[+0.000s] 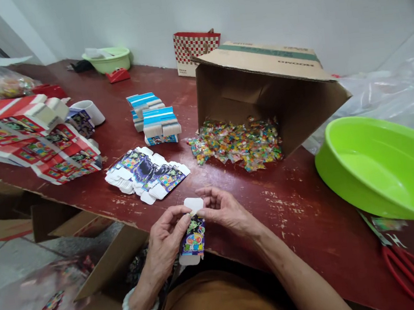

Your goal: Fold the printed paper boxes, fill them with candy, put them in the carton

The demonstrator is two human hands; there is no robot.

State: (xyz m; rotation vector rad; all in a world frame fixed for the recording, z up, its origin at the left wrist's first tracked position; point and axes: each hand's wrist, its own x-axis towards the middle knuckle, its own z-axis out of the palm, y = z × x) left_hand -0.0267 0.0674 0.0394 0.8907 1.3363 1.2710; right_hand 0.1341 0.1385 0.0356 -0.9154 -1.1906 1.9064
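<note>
A small purple printed candy box [193,238] with white end flaps is between my hands at the table's front edge. My left hand [169,233] grips its left side, thumb on the front near the top. My right hand [225,209] has its thumb at the top flap, with the fingers curled behind or beside it. Whether anything is inside the box is hidden. Just beyond lies a pile of flat purple box blanks [146,173]. Behind my right hand, wrapped colourful candies [237,144] spill from a cardboard carton [256,61] tipped on its side.
Red box bundles [38,138] are stacked at left, blue-topped bundles [157,118] at centre. A green basin [374,167] and red-handled scissors [407,267] lie at right. Farther back are a pale green bowl [110,61] and a checked paper bag [196,50]. An open carton [109,278] stands below the table edge.
</note>
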